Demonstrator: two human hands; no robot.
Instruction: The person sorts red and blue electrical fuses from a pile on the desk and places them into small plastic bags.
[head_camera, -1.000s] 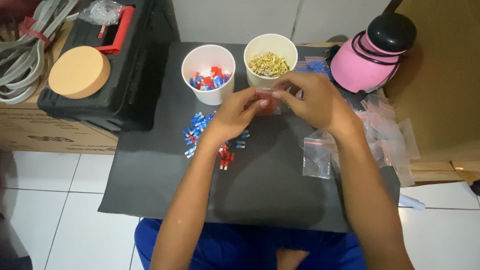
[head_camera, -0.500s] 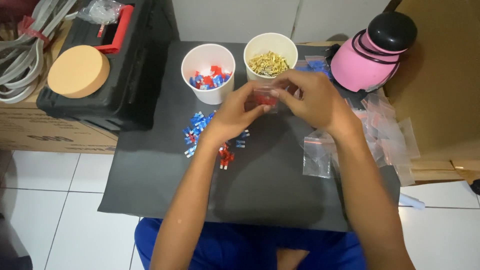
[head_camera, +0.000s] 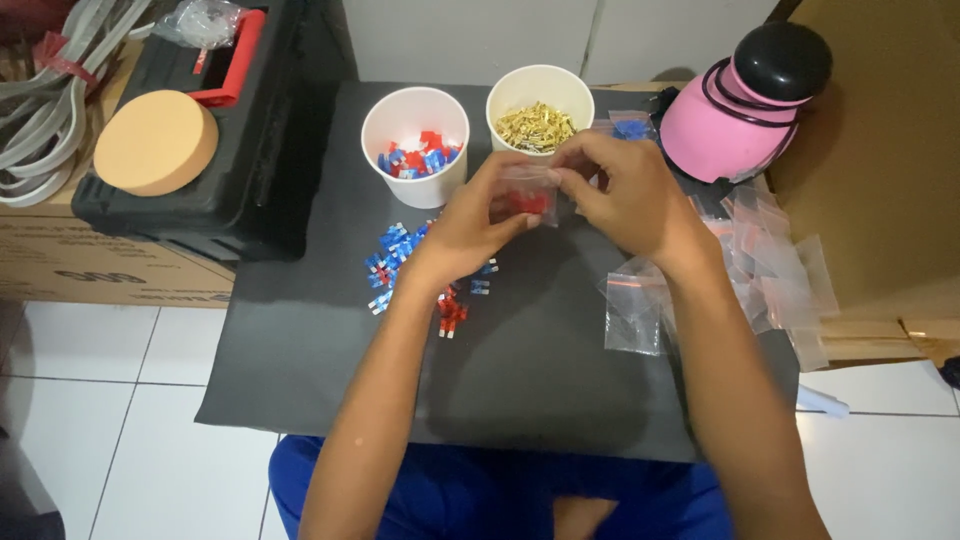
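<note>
Left hand (head_camera: 470, 225) and right hand (head_camera: 620, 190) meet above the table (head_camera: 300, 340), each grip pinched shut on a small clear bag (head_camera: 528, 192) with red pieces inside. Just behind stand two white cups, one of red and blue pieces (head_camera: 415, 145), one of brass pieces (head_camera: 538, 110). Loose red and blue pieces (head_camera: 395, 255) lie under the left wrist; empty bags (head_camera: 632, 310) right, near a pink bottle (head_camera: 745, 105).
</note>
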